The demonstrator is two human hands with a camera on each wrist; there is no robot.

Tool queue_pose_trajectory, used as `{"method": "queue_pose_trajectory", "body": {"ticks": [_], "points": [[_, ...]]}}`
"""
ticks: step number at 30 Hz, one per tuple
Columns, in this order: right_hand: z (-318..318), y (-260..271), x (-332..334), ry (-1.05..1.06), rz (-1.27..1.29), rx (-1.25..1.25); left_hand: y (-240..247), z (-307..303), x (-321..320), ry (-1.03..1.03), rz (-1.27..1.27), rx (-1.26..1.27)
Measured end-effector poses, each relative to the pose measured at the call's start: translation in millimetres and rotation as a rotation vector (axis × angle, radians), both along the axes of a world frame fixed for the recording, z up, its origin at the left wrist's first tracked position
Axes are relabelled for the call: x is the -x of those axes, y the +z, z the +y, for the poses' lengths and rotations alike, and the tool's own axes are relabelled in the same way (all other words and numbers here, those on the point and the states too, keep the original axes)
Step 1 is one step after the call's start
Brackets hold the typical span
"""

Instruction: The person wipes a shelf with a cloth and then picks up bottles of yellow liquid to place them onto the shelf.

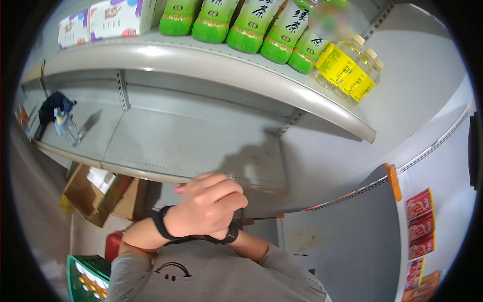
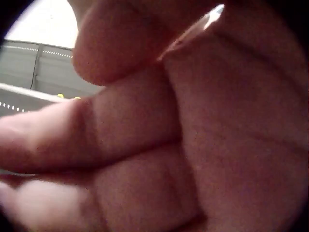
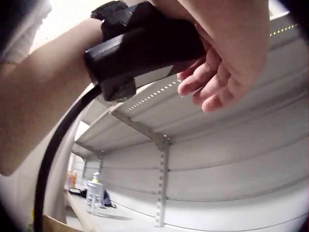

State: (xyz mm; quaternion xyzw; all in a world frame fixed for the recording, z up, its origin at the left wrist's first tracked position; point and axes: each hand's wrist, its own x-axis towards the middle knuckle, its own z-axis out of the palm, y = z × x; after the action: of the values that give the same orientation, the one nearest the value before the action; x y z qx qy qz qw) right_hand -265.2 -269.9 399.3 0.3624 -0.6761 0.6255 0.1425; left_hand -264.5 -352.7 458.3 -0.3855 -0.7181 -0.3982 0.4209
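My left hand (image 1: 209, 201) is raised in front of my chest, back of the hand upward and fingers bent, with nothing seen in it. Skin and curled fingers (image 2: 130, 121) fill the left wrist view from very close. In the right wrist view, bent fingers (image 3: 212, 89) hang beside a black wrist device (image 3: 145, 53) with a cable. The right hand (image 1: 219, 234) lies under the left, mostly hidden, so I cannot tell how its fingers stand. Black bands circle the left wrist (image 1: 161, 223) and the right wrist (image 1: 231, 232).
Green tea bottles (image 1: 251, 25), yellow-labelled bottles (image 1: 347, 70) and tissue packs (image 1: 115, 19) stand on the upper shelf. Below, a clear bottle (image 1: 68, 128) and dark cloth (image 1: 53, 108) occupy the left end. Lower left are a cardboard box (image 1: 88, 196) and green crate (image 1: 88, 264); red packets (image 1: 420, 226) hang right.
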Motion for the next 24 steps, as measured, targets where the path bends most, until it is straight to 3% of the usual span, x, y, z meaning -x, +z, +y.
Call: {"method": "queue_pose_trajectory", "body": {"ticks": [5, 7, 8, 9, 13, 18, 22, 24], "points": [[-0.4, 30.8, -1.9, 0.236, 0.180, 0.028, 38.1, 15.9, -32.8, 0.128, 0.240, -0.333], [1.6, 32.6, -1.9, 0.294, 0.212, 0.021, 56.0, 22.9, -59.9, 0.120, 0.068, -0.441], [3.9, 35.2, -2.5, 0.318, 0.228, 0.017, 64.4, 23.9, -78.7, 0.092, -0.134, -0.441], [5.7, 37.1, -2.2, 0.312, 0.278, 0.008, 68.5, 23.5, -85.3, 0.098, -0.145, -0.455], [12.0, 41.9, 0.8, 0.300, 0.386, -0.008, 76.6, 20.1, -101.2, 0.157, -0.458, -0.277], [31.9, 52.0, -0.6, 0.320, 0.341, -0.014, 80.4, 36.6, -101.9, 0.211, -0.552, -0.140], [43.2, 55.0, 2.2, 0.312, 0.343, -0.004, 82.3, 108.8, -85.6, 0.279, -0.348, -0.794], [50.5, 56.7, 3.5, 0.298, 0.356, 0.000, 82.6, 117.3, -84.3, 0.282, -0.303, -0.943]]}}
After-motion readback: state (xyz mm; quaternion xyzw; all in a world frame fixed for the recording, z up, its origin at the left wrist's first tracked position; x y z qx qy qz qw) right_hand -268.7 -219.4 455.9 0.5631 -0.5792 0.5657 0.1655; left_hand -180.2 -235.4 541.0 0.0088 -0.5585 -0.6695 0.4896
